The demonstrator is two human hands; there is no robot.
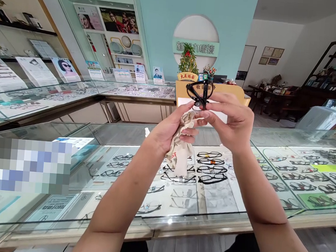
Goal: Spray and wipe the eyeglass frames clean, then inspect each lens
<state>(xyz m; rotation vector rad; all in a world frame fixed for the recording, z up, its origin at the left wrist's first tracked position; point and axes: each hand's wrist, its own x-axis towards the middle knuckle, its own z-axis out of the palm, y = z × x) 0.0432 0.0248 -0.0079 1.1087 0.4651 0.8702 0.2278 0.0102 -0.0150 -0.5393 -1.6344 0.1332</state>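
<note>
I hold a pair of black-framed glasses [200,93] up in front of me, above a glass display counter [274,135]. My right hand [229,121] pinches the frame from the right with closed fingers. My left hand [172,130] is closed on a beige cleaning cloth [180,150] that hangs down from it, and its fingertips touch the bottom of the glasses.
Under the counter glass lie several rows of spectacle frames [211,168]. Another display counter [42,93] runs along the left with leaflets on top. A yellow reception desk [234,93] with a potted plant [187,63] stands behind; a dark table [272,93] and shelves sit at right.
</note>
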